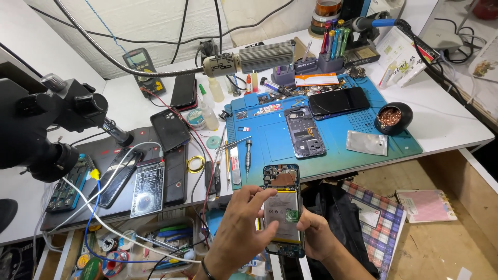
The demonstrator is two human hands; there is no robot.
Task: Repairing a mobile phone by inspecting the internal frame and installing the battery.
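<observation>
Fingers of both hands, left hand point(239, 228) & right hand point(316, 236), clamped round opened phone point(282, 207).

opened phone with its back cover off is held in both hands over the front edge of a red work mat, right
Not quite: the work mat is blue, not red. The head view shows both hands, left hand and right hand, holding the opened phone, back cover off, over its front edge.

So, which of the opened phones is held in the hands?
The opened phone with its pale battery showing, held below the table edge; the other open one lies on the blue mat.
</observation>
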